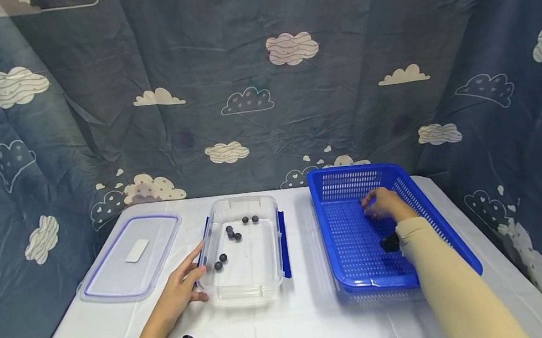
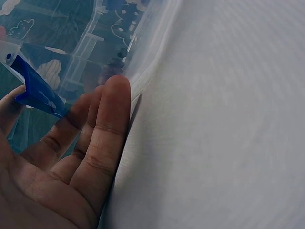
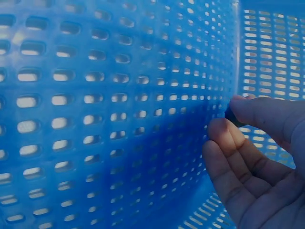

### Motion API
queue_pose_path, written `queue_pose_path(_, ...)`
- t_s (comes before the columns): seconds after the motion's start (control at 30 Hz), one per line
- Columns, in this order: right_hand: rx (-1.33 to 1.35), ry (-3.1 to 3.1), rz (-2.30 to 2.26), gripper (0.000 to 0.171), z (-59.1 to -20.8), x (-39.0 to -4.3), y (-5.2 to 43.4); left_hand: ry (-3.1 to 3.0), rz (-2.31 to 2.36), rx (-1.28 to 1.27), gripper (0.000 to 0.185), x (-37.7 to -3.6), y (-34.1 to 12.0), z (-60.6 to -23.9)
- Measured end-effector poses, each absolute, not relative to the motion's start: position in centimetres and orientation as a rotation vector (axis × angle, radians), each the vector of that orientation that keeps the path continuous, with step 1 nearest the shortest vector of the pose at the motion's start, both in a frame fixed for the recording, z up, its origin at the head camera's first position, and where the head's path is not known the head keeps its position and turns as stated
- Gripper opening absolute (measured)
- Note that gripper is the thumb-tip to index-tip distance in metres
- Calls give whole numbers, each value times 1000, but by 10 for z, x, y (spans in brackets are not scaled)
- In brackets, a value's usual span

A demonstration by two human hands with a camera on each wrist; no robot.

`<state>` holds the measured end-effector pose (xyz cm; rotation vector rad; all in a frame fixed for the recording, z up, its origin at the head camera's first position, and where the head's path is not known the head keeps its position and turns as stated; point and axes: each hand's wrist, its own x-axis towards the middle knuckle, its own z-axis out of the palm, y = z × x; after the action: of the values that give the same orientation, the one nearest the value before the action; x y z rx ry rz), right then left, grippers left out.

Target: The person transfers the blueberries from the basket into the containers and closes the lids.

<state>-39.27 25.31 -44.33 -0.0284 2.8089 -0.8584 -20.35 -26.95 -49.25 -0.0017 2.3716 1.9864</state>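
Observation:
In the head view my left hand [image 1: 180, 288] rests against the left side of a clear plastic box [image 1: 259, 287], its fingers fairly straight beside the blue latch [image 2: 40, 93]. Several small black balls [image 1: 230, 235] lie spread over the floor of that box. My right hand [image 1: 384, 204] is inside a blue plastic basket [image 1: 339, 239]. Between its thumb and index finger it pinches a small dark ball [image 3: 232, 117], mostly covered by the fingertips, close to the slotted basket floor.
A clear lid [image 1: 161, 259] with a blue seal and a white label lies on the white-covered table [image 1: 290, 334], left of the box. Another blue latch [image 1: 284, 245] hangs folded out on the box's right side. A dark cloud-patterned curtain [image 1: 246, 127] surrounds the table.

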Motion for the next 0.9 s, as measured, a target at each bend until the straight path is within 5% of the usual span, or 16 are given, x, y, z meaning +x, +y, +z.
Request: queue_pose_path(0.9, -327, 2887, -974, 16, -395, -387, 214, 2391, 1947, -5, 60, -202, -269, -490)
